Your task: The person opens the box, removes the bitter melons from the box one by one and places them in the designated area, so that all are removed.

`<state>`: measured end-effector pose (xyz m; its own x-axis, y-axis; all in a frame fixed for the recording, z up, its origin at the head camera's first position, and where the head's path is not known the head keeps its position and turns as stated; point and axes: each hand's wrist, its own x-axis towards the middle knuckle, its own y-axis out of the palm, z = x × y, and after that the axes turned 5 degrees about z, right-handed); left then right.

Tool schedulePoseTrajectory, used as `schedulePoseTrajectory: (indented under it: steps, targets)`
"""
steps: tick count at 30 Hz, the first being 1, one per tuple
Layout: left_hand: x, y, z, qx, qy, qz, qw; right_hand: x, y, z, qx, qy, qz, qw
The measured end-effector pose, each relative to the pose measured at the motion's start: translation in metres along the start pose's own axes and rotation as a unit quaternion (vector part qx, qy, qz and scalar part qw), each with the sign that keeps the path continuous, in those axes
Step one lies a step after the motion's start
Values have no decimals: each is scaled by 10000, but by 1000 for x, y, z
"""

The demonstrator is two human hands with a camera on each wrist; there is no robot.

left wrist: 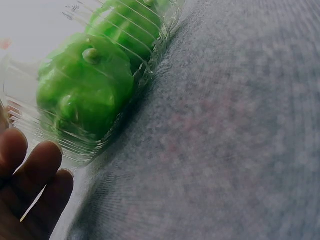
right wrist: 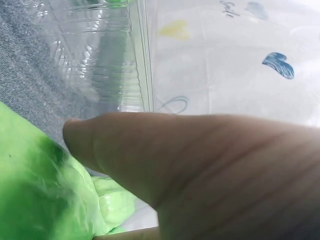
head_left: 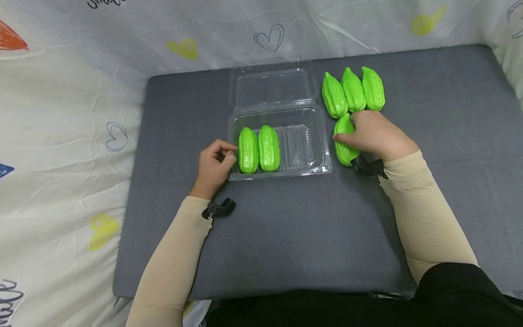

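Note:
A clear plastic clamshell box (head_left: pixel 302 156) lies with its lid (head_left: pixel 273 84) folded back. Two bright green ribbed fruits, like toy star fruits, lie side by side in its left half: one green fruit (head_left: pixel 248 151) by the left wall, another green fruit (head_left: pixel 268 149) beside it. My left hand (head_left: pixel 214 168) pinches the box's left rim; in the left wrist view its curled fingers (left wrist: pixel 42 160) are beside the box wall. Right of the box, my right hand (head_left: pixel 377 134) grips a green ribbed fruit (head_left: pixel 344 143), thumb (right wrist: pixel 115 140) across it. The far fingers are mostly hidden.
Three more green fruits (head_left: pixel 353 91) lie in a row beyond my right hand, close to the lid. The grey cloth-covered table (head_left: pixel 294 236) carries everything. A white printed sheet (head_left: pixel 229 32) hangs behind it and along the left side.

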<state>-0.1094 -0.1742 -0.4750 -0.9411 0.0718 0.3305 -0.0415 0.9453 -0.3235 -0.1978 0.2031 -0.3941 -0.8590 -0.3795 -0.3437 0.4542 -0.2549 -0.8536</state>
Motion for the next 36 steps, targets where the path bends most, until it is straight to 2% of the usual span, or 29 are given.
schedulePoseTrajectory:
  steps: [4,10,22,31,36]
  targets:
    - [0,-2,10,10,176,38,9998,-1,-1,1,-29,-18,-5,10000]
    - [1,-2,9,19,218,49,9997,-4,-3,3,-58,155,170,9997]
    - [1,1,4,-16,-40,-23,10000,-7,-6,1,-177,240,241,9993]
    - [1,0,8,-95,21,13,10000,-12,-10,7,-181,167,-277,9993]
    - [1,-2,10,-147,192,72,9997,-14,-10,15,-45,63,-895,9960]
